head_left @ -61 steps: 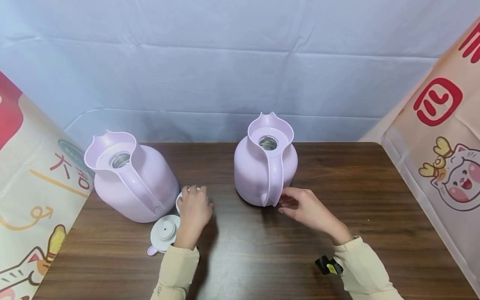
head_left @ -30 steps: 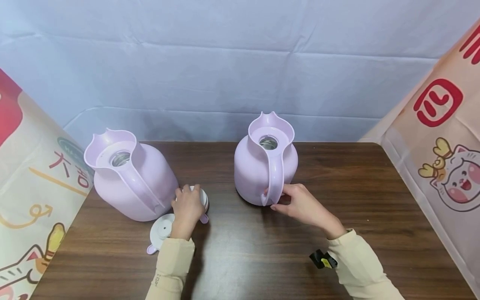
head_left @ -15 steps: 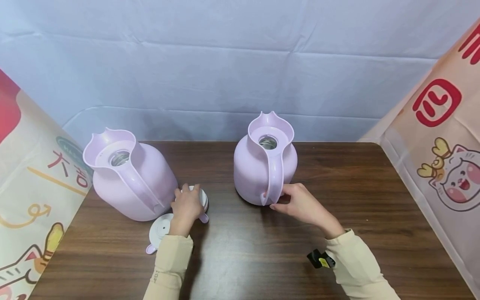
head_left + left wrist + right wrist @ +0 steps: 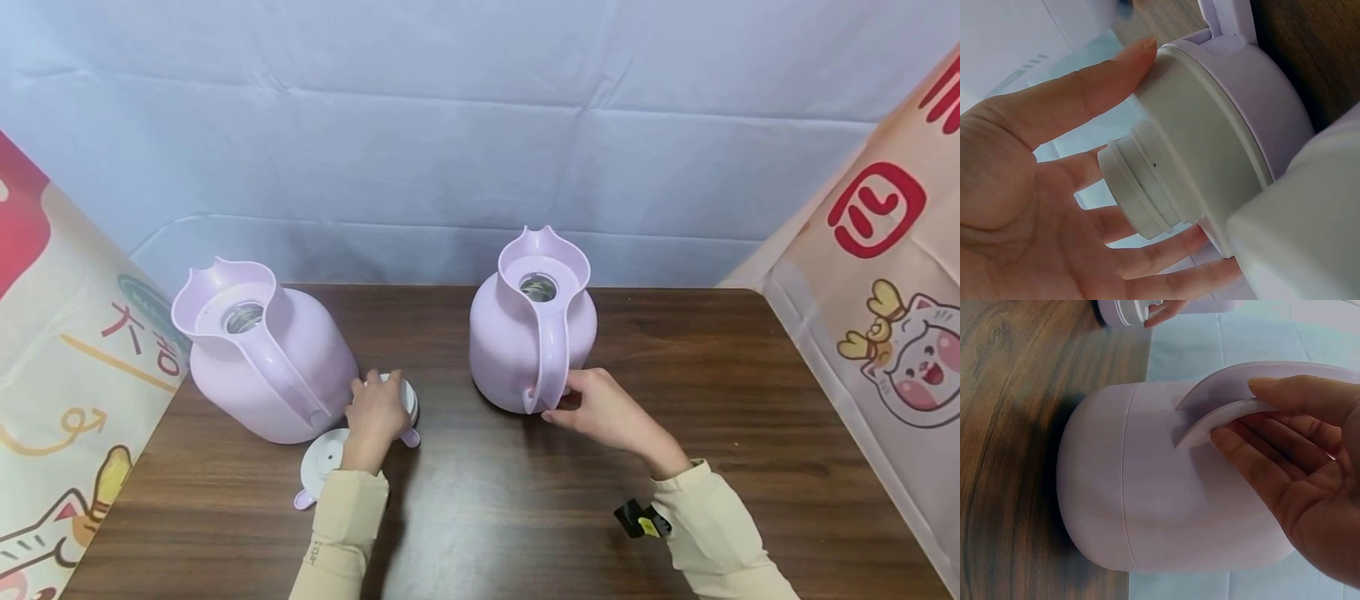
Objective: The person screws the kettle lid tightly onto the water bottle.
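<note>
Two lilac thermos jugs stand lidless on the table, a left jug point(image 4: 315, 367) and a right jug point(image 4: 502, 350). My left hand point(image 4: 375, 412) spans a round white lid point(image 4: 1210, 137) with a lilac base and tab, thumb and fingers around its white rim. In the left wrist view the lid's stepped plug faces my palm. Another white lid point(image 4: 322, 460) lies just nearer to me, partly hidden by my wrist. At the right jug's handle point(image 4: 553, 346), my right hand point(image 4: 609, 410) holds the lower part, fingers curled through and thumb on the outside.
The dark wooden table point(image 4: 480, 517) backs onto a pale blue cloth point(image 4: 420, 158). Printed cloth panels point(image 4: 892, 333) rise at both sides. A black strap point(image 4: 641, 518) with a yellow mark hangs by the right sleeve.
Over two seconds my left hand has shifted slightly left on the lid, baring its right edge and tab. My right fingers have closed around the jug's handle. The last half second shows almost no movement.
</note>
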`<state>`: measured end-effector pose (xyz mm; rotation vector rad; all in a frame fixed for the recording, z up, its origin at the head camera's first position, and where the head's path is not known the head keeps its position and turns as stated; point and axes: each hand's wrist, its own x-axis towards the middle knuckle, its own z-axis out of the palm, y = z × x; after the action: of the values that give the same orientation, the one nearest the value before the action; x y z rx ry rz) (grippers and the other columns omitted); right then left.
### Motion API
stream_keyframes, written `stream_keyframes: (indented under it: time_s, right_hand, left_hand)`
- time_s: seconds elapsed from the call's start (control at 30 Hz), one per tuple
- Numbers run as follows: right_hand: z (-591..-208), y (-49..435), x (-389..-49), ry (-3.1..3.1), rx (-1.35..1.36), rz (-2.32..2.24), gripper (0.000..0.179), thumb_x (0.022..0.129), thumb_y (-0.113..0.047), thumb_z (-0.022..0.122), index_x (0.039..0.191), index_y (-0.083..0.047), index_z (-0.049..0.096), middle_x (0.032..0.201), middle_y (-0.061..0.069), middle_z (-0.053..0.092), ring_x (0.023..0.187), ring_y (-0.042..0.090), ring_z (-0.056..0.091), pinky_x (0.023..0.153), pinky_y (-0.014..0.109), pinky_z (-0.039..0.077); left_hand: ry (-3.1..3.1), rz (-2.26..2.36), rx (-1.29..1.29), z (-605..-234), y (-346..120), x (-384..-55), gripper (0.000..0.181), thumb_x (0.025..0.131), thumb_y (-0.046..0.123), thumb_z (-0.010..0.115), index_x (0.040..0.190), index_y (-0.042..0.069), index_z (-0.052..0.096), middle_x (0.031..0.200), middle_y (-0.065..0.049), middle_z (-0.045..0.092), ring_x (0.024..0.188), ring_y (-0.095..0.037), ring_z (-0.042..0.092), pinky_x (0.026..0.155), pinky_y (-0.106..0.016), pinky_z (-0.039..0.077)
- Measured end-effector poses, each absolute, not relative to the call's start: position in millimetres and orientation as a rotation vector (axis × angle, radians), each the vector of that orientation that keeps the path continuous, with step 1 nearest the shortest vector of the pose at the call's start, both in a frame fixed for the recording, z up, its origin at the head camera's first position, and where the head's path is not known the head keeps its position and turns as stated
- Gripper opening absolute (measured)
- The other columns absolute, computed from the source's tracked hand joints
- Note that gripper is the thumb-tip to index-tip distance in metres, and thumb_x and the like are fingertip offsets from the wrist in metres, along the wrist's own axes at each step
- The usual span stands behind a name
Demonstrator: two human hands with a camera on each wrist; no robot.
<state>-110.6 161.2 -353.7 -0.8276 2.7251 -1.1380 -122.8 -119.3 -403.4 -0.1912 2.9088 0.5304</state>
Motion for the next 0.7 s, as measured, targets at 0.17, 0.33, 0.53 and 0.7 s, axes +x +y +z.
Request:
stream_keyframes:
  time_s: [0.17,0.33,0.53,0.7]
  right_hand:
    - [-354.2,161.7,-110.6,2.726,-0.834,-1.143,0.017,0.071,-0.003,0.074,0.087,-0.005,0.068,0.08,0.0,0.066,0.073,0.013,0.058,0.067,0.033,0.049]
    - [-354.2,162.2,-110.5,2.731,-0.824,-1.139,0.018,0.071,-0.004,0.074,0.088,-0.005,0.068,0.081,0.001,0.066,0.075,0.014,0.058,0.068,0.034,0.049]
    - [-353.4,161.7,-110.8,2.726,-0.828,-1.14,0.019,0.071,-0.004,0.074,0.089,-0.005,0.068,0.083,0.001,0.067,0.077,0.014,0.059,0.069,0.035,0.049]
    - [-353.9,161.9,-111.0,2.732,-0.821,-1.134,0.019,0.071,-0.005,0.074,0.089,-0.005,0.068,0.084,0.002,0.067,0.078,0.013,0.059,0.07,0.039,0.049]
  left_hand:
    - [2.908,0.544,-0.193,-402.8,-119.9,-122.1,0.081,0.05,0.016,0.086,0.124,0.006,0.052,0.114,-0.028,0.045,0.104,-0.046,0.037,0.067,-0.058,0.043]
    - [2.912,0.561,-0.183,-403.7,-120.1,-122.5,0.076,0.055,0.014,0.082,0.124,0.004,0.052,0.113,-0.029,0.044,0.103,-0.046,0.037,0.064,-0.054,0.045]
    - [2.91,0.578,-0.178,-404.1,-119.4,-122.4,0.08,0.054,0.017,0.084,0.126,0.004,0.051,0.114,-0.03,0.043,0.103,-0.047,0.036,0.063,-0.052,0.046]
    - [2.913,0.589,-0.174,-403.5,-119.1,-122.0,0.078,0.055,0.018,0.084,0.124,0.004,0.051,0.113,-0.03,0.043,0.103,-0.047,0.036,0.064,-0.051,0.046]
